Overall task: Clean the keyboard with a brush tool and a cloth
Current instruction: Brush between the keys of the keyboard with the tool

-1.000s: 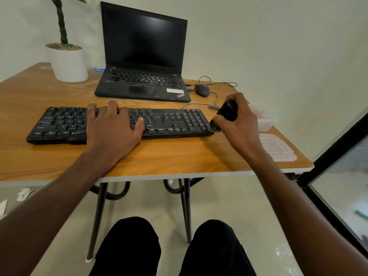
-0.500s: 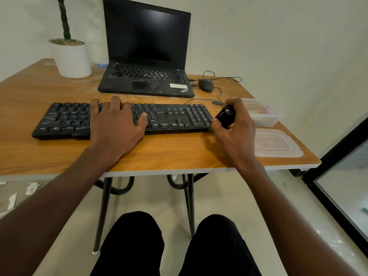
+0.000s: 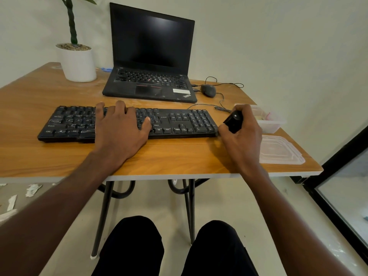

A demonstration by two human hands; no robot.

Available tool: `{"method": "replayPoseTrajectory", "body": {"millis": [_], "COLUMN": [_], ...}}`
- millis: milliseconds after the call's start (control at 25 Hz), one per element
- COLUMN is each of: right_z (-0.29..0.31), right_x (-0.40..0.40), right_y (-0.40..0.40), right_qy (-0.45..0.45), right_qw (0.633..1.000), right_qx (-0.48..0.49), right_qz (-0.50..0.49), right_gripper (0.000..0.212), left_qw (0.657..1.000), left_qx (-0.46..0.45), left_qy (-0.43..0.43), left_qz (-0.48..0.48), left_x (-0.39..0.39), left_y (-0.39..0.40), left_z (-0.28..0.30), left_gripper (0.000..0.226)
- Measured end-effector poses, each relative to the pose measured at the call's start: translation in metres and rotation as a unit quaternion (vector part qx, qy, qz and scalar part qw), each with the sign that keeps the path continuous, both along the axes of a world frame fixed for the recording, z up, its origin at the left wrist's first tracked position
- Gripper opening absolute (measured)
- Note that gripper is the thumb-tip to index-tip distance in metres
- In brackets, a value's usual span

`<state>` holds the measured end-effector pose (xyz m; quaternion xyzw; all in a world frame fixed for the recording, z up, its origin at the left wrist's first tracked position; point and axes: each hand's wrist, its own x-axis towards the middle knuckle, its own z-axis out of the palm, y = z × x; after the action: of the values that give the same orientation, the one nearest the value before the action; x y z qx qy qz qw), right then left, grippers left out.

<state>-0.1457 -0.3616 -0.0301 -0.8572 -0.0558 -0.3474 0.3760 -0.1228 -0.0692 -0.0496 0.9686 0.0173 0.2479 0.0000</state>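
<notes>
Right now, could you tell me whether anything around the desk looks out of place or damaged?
Yes: torn white paper scraps litter the floor left of the table, and the keyboard shows whitish smears on its lower-left keys. Nothing looks spilled or broken.

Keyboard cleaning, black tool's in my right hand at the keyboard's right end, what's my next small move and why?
Probably bring the black brush tool left onto the number pad and start sweeping. The right hand grips it just off the right end of the keyboard, not yet over any key, while the left hand lies flat on the middle keys, steadying the board.
</notes>
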Motion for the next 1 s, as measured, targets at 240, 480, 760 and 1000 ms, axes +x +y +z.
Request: {"method": "replayPoseTrajectory", "body": {"millis": [240, 480, 760, 1000], "right_z": [0.022, 0.051, 0.06, 0.073], "right_x": [0.033, 0.103, 0.068, 0.041], "right_y": [0.003, 0.026, 0.024, 0.019], "right_qy": [0.044, 0.11, 0.191, 0.243], "right_qw": [0.997, 0.989, 0.968, 0.947], "right_qx": [-0.015, -0.058, -0.122, -0.133], "right_qz": [0.053, 0.079, 0.109, 0.163], "right_gripper": [0.038, 0.041, 0.044, 0.042], "left_qw": [1.0, 1.0, 1.0, 1.0], "left_qx": [-0.001, -0.007, -0.009, -0.002], "left_qy": [0.003, 0.01, 0.012, 0.01], "left_qz": [-0.004, 0.001, 0.009, 0.004], "left_x": [0.0, 0.0, 0.002, 0.002], "left_y": [0.0, -0.001, 0.0, 0.0], "left_z": [0.0, 0.002, -0.002, -0.002], "left_gripper": [0.068, 0.069, 0.071, 0.071]}}
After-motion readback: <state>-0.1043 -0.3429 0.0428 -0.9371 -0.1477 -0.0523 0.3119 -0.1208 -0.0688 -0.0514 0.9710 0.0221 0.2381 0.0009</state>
